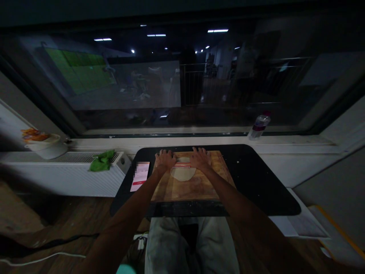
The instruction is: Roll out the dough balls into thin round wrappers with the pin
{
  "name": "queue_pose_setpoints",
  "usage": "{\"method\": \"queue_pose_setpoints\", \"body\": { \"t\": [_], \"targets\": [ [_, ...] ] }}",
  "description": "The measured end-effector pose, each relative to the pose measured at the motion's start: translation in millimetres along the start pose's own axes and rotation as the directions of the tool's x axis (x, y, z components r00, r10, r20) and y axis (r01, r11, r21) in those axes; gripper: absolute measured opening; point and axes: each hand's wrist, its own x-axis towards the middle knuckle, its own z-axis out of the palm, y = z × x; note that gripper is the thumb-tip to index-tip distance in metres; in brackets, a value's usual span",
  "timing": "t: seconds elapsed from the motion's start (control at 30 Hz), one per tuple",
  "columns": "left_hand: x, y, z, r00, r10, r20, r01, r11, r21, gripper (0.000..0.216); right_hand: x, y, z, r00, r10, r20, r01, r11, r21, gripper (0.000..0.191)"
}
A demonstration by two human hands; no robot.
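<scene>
A flat, pale round of dough (183,174) lies on a wooden board (191,191). Across its upper part runs a reddish rolling pin (182,164), level from side to side. My left hand (165,159) is over the pin's left end, and my right hand (202,158) is over the right end, both with fingers curled forward. The hands hide the ends of the pin. Some dough shows beyond the pin on the far side, with the larger part on my side.
The board rests on a black table (256,182) with white specks. A lit phone (140,176) lies left of the board. Behind, a bottle (259,126) stands on the windowsill (299,140). Left are a radiator (94,180) with a green cloth (102,160) and a white bowl (47,147).
</scene>
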Motion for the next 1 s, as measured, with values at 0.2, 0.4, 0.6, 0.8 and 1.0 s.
{"method": "queue_pose_setpoints", "body": {
  "t": [0.2, 0.4, 0.6, 0.8, 1.0],
  "targets": [
    [-32, 2, 1, 0.993, 0.008, -0.116, -0.006, 1.0, 0.015, 0.046, -22, 2, 8, 0.997, -0.03, -0.067, 0.028, 0.999, -0.034, 0.062],
    [-57, -1, 8, 0.987, 0.026, -0.159, -0.028, 1.0, -0.009, 0.043, -38, 3, 19, 0.991, -0.032, -0.13, 0.029, 0.999, -0.022, 0.063],
    [-66, -3, 9, 0.981, 0.067, -0.18, -0.069, 0.998, -0.008, 0.042, -45, 3, 22, 0.985, -0.037, -0.168, 0.033, 0.999, -0.03, 0.064],
    [-52, -2, 7, 0.982, 0.052, -0.184, -0.054, 0.999, -0.003, 0.042, -37, 1, 14, 0.99, -0.033, -0.134, 0.032, 0.999, -0.012, 0.067],
    [-20, -3, 11, 0.98, 0.042, -0.194, -0.042, 0.999, 0.002, 0.056, -17, -1, 8, 0.991, -0.037, -0.132, 0.036, 0.999, -0.011, 0.068]
  ]
}}
